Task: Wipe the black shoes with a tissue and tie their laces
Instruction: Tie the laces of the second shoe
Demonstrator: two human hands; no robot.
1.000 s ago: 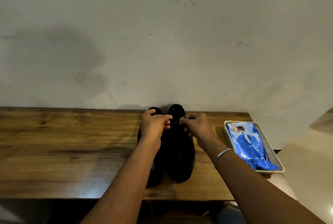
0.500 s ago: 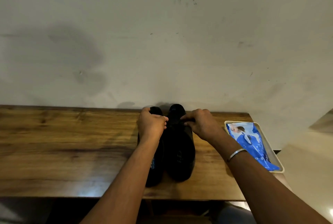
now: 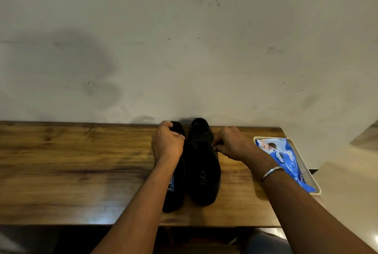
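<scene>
Two black shoes stand side by side on the wooden table (image 3: 71,172), toes toward the wall. The right shoe (image 3: 203,172) is in full view; my left forearm covers much of the left shoe (image 3: 176,194). My left hand (image 3: 166,143) is curled into a fist over the left shoe's front, at the left side of the right shoe's lacing. My right hand (image 3: 231,143) pinches at the right side of that lacing. The black lace itself is too dark to make out between my hands.
A cream tray (image 3: 316,189) at the table's right end holds a blue tissue packet (image 3: 286,159). The wall (image 3: 184,49) rises right behind the shoes. Bare wood stretches to the left of the shoes.
My hands were close together over the right shoe's lacing a second ago. They have drawn apart, the left going left and the right going right.
</scene>
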